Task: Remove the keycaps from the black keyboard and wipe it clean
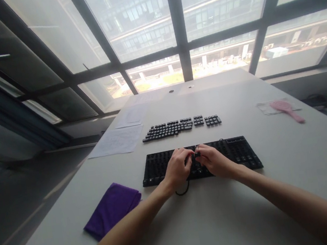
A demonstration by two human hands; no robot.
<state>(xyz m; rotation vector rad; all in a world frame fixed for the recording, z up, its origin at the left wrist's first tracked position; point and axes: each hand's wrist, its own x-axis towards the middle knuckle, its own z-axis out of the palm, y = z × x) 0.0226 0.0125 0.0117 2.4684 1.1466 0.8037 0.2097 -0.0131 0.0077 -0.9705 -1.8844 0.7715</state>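
Observation:
A black keyboard (240,151) lies on the white table in front of me, with many of its keycaps off. Over its middle my two hands meet, fingertips nearly touching. My left hand (179,165) is closed in a pinch; what its fingers hold, if anything, is hidden. Closed as well, my right hand (213,159) grips a thin wire keycap puller (196,148). A small black keycap (197,154) shows between the hands, by the right thumb. Beyond the keyboard, loose black keycaps (167,130) are laid out in rows like a keyboard's layout.
A folded purple cloth (113,208) lies at the left front of the table (255,215). Sheets of paper (116,141) are at the back left. On the right rests a pink brush-like object (286,110) on a clear wrapper. A black cable loop (183,190) pokes out below the keyboard.

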